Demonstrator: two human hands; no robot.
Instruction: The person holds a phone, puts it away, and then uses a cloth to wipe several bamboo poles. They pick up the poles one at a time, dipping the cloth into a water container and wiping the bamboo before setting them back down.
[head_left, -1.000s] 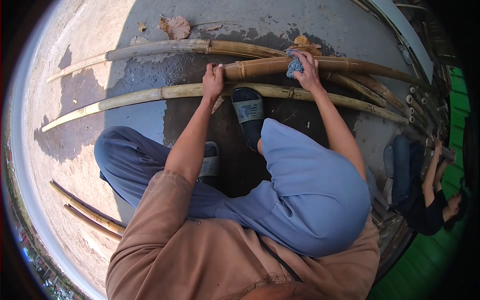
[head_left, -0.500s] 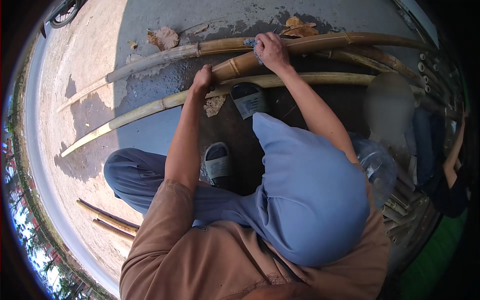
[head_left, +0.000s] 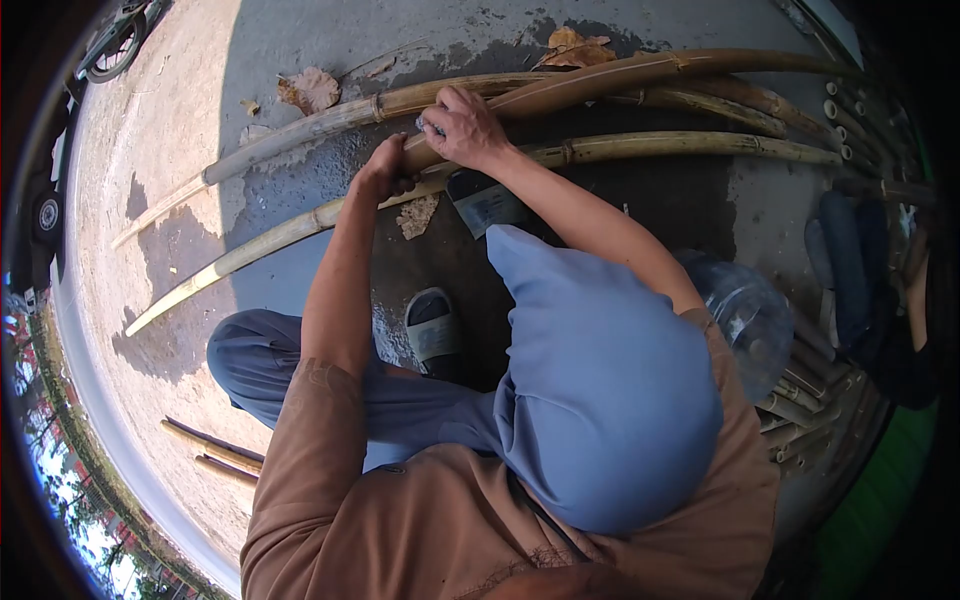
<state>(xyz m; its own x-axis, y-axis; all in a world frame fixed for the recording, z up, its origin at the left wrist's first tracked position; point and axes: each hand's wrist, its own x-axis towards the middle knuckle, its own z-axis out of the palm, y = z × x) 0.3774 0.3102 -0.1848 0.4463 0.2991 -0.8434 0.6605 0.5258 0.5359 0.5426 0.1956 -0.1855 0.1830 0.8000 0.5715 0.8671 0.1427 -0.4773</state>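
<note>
My left hand (head_left: pixel 385 168) is closed round the near end of a thick brown bamboo pole (head_left: pixel 600 80), which slants up to the right. Close beside it, my right hand (head_left: pixel 465 128) is wrapped over the same pole, pressing a blue mesh cloth (head_left: pixel 421 123) onto it. Most of that cloth is hidden under the fingers. Behind the held pole lies a second bamboo pole (head_left: pixel 290 135). A third, paler bamboo pole (head_left: pixel 270 243) runs along the ground nearer to my feet, passing under the held end.
A clear plastic water jug (head_left: pixel 745 325) stands right of my knee. Cut bamboo pieces (head_left: pixel 800 405) are stacked beyond it. Another person's arm (head_left: pixel 917 300) shows at far right. Dry leaves (head_left: pixel 310 90) lie on the wet concrete, and a parked vehicle's wheel (head_left: pixel 48 215) is at far left.
My right hand has slid left along the pole with the blue cloth, ending beside my left hand. The view has shifted slightly; the person at right has moved.
</note>
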